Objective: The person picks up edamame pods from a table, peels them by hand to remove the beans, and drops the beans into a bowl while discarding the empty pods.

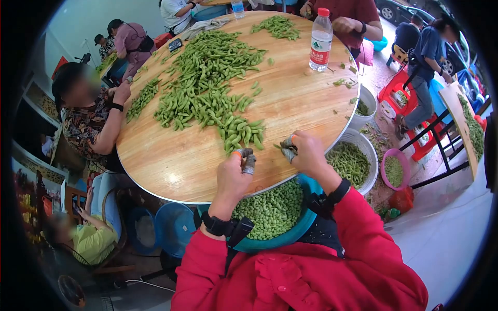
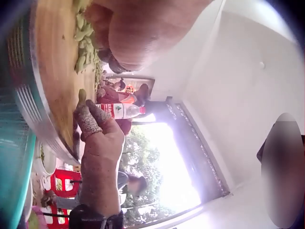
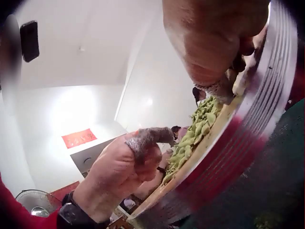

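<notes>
My right hand (image 1: 309, 155) pinches a green soybean pod (image 2: 82, 97) between taped thumb and finger, just over the round wooden table (image 1: 301, 103). To its left, my left hand (image 1: 233, 173) has its fingers curled by the table's near edge; nothing shows between the fingertips. Grey wrapping covers the thumb and fingertips of both hands. A large pile of soybean pods (image 1: 207, 78) spreads from the far side of the table almost to my hands. Below the edge, a teal tub (image 1: 305, 223) holds shelled green beans (image 1: 272, 210).
A water bottle (image 1: 320, 41) with a red cap stands toward the far right of the table. White buckets (image 1: 369, 150) of pods and a pink basin (image 1: 394, 168) are on the floor at right. Blue tubs (image 1: 176, 228) stand at left. Other people sit around the table.
</notes>
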A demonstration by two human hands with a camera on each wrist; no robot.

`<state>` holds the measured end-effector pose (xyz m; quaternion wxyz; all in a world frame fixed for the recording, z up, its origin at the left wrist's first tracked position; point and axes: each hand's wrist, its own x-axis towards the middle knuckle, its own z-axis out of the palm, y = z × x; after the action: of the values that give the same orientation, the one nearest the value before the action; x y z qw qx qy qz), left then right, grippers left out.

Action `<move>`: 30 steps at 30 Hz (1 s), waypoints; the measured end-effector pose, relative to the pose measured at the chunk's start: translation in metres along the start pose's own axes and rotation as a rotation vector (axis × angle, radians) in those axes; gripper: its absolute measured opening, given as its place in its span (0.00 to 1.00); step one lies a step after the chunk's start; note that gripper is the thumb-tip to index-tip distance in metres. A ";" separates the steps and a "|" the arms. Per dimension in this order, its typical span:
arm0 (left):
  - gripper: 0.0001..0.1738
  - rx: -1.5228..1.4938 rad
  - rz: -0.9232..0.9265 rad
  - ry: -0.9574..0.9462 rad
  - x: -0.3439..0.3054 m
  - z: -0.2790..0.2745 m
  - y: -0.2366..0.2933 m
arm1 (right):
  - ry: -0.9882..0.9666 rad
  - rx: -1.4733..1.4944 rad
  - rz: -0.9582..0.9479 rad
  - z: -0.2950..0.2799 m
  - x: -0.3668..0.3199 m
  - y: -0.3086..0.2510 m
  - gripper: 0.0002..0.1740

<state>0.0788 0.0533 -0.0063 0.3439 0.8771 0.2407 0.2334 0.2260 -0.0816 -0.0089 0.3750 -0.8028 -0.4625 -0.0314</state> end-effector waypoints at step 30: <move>0.12 0.647 -0.027 0.035 0.010 0.000 -0.001 | 0.117 0.426 0.381 -0.063 -0.079 0.013 0.08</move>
<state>0.0865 0.0601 -0.0050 0.0461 0.9336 0.3198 0.1551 0.2091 -0.1822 -0.0027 0.5603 -0.7751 -0.2773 0.0913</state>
